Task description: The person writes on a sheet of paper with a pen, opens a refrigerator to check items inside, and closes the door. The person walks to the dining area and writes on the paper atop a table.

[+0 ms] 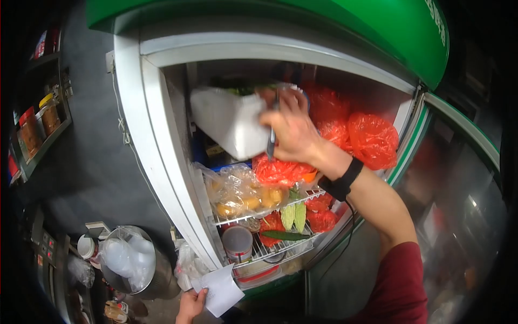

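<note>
My right hand [291,127], with a black band on its wrist, is closed at the edge of a white container [229,119] on the upper shelf of the fridge. The container is tilted and blurred, and something green shows at its top. A dark pen [273,127] is also held in this hand. Low in the view, my left hand [191,305] pinches a white sheet of paper [221,291] with faint writing. Red plastic bags [372,140] sit to the right of my right hand, and a clear bag of yellow pieces [243,200] lies below it.
Bitter melons [294,217], a cucumber [286,235] and a round tub [237,243] are on a lower rack. The glass door [448,216] stands open at right. A metal bin [156,275] with a plastic bag is at lower left, near shelves with jars [48,113].
</note>
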### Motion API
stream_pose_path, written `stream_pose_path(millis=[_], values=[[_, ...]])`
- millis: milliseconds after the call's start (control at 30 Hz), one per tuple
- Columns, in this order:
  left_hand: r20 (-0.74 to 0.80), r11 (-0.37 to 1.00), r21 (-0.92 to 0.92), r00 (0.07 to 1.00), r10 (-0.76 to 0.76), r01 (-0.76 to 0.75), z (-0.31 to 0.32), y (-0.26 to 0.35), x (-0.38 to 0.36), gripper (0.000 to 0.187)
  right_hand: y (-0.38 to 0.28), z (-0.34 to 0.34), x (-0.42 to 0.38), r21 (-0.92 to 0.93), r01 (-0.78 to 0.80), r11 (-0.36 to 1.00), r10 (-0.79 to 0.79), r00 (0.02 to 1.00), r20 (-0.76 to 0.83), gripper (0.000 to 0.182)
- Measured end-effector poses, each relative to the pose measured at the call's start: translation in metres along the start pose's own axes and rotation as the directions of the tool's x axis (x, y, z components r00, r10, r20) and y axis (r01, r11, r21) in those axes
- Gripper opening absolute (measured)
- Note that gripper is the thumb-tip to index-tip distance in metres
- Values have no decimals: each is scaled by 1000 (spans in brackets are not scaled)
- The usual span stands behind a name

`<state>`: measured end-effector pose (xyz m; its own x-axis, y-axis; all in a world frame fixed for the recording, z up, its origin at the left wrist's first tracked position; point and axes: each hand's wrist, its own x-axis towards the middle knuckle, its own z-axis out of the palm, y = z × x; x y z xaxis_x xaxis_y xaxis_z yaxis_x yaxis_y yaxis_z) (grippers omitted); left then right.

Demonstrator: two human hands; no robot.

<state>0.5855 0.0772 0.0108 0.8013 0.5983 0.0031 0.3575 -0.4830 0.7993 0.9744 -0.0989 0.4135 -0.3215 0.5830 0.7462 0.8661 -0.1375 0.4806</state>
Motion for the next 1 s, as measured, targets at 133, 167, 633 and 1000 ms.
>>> stream_pose_path(millis=[133,167,633,1000], values=[[32,999,10,998,-52,52,-8,22,-1,35,3,-1,28,-8,-211,977,211,977,18,50],[37,998,15,998,-56,56,-8,22,-2,35,0,1,33,-5,-218,976,218,976,21,50],[-30,998,-33,998,-50,49,-5,3,-11,39,-33,68,40,-3,76,997,-74,984,163,52],[37,999,25,999,-25,24,-8,17,5,38,-56,-31,29,534,-555,638,400,831,386,34]])
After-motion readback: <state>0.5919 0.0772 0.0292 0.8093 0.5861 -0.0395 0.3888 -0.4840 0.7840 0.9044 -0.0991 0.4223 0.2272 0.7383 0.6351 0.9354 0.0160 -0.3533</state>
